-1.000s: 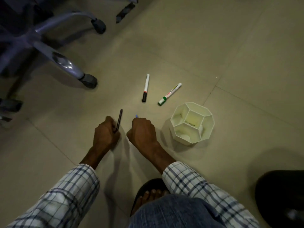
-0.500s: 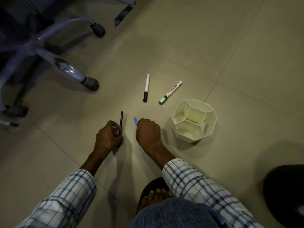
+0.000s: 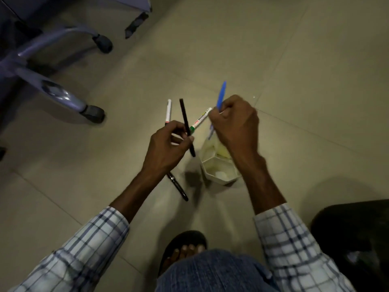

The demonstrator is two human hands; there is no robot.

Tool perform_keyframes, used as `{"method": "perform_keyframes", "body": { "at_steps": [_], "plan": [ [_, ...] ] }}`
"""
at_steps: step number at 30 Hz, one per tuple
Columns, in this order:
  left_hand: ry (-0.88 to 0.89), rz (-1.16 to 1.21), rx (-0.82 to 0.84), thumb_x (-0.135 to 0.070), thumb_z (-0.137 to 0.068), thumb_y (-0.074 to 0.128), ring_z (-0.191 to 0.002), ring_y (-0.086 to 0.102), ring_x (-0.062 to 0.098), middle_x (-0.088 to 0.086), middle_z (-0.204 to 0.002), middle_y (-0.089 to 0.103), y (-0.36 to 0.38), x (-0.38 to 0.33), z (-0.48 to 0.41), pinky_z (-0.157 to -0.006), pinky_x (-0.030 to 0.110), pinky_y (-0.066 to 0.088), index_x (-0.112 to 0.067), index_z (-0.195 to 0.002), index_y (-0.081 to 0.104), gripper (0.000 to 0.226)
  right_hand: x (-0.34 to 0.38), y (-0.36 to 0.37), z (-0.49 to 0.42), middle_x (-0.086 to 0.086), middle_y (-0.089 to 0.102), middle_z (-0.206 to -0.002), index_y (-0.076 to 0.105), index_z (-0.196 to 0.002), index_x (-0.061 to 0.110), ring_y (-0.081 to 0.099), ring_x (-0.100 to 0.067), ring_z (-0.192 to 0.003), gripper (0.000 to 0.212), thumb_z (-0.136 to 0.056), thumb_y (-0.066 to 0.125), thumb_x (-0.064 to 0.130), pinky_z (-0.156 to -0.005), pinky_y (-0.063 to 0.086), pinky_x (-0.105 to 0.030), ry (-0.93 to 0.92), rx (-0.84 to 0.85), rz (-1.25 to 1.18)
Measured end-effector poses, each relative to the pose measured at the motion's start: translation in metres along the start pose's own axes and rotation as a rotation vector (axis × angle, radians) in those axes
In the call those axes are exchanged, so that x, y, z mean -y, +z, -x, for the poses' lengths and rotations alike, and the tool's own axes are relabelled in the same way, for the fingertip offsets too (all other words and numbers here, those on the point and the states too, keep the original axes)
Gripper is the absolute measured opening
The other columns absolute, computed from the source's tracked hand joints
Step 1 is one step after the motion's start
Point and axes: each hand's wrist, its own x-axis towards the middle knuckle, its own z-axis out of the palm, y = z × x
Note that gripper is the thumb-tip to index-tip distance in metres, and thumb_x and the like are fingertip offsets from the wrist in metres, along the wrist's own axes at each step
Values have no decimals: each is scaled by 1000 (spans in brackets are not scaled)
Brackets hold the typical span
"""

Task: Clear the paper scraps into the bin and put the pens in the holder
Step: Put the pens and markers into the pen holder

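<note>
My left hand is raised off the floor and grips a thin black pen that points up and away. Held above the white hexagonal pen holder, my right hand is closed on a blue pen, whose lower tip points down toward the holder. On the tiles behind my hands lie a white marker with a black cap and a green-capped whiteboard marker. Another black pen lies on the floor under my left wrist.
An office chair base with castors stands at the left. A black bin sits at the lower right edge. My sandalled foot rests on the floor between my arms. No paper scraps show.
Both hands lifted from the floor with their pens. The right hand moved right, over the holder. A black pen on the floor, hidden before, now shows under the left wrist.
</note>
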Motion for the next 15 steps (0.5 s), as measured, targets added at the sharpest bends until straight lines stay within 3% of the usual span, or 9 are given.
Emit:
{"method": "perform_keyframes", "body": {
  "at_steps": [3, 8, 12, 15],
  "plan": [
    [48, -4, 41, -27, -84, 73, -73, 71, 7, -7, -87, 71, 17, -15, -7, -71, 21, 55, -19, -95, 66, 15, -27, -27, -14, 4, 64, -74, 62, -87, 17, 62, -21, -75, 16, -80, 61, 31, -68, 47, -30, 44, -43, -9],
    [70, -140, 81, -27, -84, 73, -71, 65, -1, -12, -87, 68, 33, -19, -8, -62, 2, 44, -20, -95, 66, 15, -58, -20, -8, -1, 70, -89, 63, -97, 15, 60, -19, -79, 20, -83, 63, 29, -65, 35, -26, 80, 99, 140],
    [55, -201, 91, -25, -80, 75, -67, 65, 0, -10, -86, 70, 38, -13, -11, -62, 2, 43, -22, -94, 67, 17, -74, -9, -3, -2, 71, -86, 64, -99, 17, 63, -18, -76, 22, -81, 68, 28, -53, 33, -20, 133, 176, 154],
    [61, -194, 95, -22, -79, 76, -68, 66, 3, -10, -83, 70, 35, -10, -13, -69, 12, 50, -22, -93, 69, 16, -75, -8, -4, 0, 71, -82, 64, -96, 20, 65, -18, -78, 20, -78, 69, 28, -58, 41, -22, 124, 147, 145]
  ]
}}
